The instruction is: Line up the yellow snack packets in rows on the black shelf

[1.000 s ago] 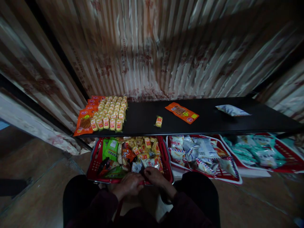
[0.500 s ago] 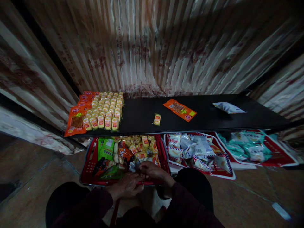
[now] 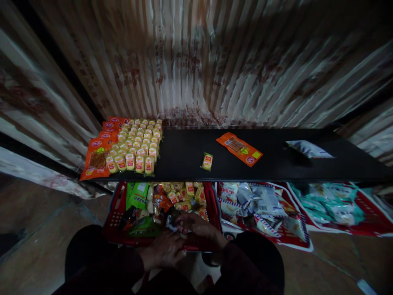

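My left hand [image 3: 167, 249] lies over the front rim of a red basket [image 3: 114, 219], its fingers stretched out and holding nothing I can see. My right hand [image 3: 196, 226] reaches into the same basket with fingers curled together. A small pale, shiny packet [image 3: 172, 222] is right by its fingertips; whatever they pinch is too dark to make out. Around it lie green packs [image 3: 137, 196], an orange pack [image 3: 161, 199] and several small yellow wrapped cakes [image 3: 190, 189].
On the black shelf [image 3: 181, 141] above stand rows of yellow wrapped cakes [image 3: 139, 164] beside orange packs [image 3: 96, 157]. Further right lie a single cake [image 3: 207, 162], an orange pack [image 3: 241, 149] and a silver bag [image 3: 308, 149]. Below are baskets of white packets [image 3: 264, 198] and teal packets [image 3: 334, 205].
My view has shifted slightly, so the shelf and baskets sit a little lower in it. The right hand's fingers have moved a little left, closer to the pale packet. My left hand stays at the rim.
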The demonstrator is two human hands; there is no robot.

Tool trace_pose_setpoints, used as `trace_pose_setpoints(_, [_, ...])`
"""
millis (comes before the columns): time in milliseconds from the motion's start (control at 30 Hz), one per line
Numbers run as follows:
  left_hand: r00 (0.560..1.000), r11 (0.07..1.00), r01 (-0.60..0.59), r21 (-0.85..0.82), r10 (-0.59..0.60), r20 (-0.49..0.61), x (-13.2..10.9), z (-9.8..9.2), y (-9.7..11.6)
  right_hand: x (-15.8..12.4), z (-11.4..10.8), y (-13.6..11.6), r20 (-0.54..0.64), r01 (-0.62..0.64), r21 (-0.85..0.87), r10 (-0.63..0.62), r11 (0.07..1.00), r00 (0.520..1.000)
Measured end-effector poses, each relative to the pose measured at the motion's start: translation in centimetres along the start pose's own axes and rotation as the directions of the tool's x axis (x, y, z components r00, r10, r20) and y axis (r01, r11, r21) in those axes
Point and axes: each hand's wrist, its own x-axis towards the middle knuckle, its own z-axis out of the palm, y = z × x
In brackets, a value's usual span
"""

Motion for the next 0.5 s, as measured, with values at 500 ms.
trace_pose_setpoints(500, [0.997,0.998,0.021,0.066,-0.015,-0.079,-1.0,-0.5,-0.2,1.2,1.5,0.0,-0.021,0.075,-0.064,-0.076,0.995,0.997])
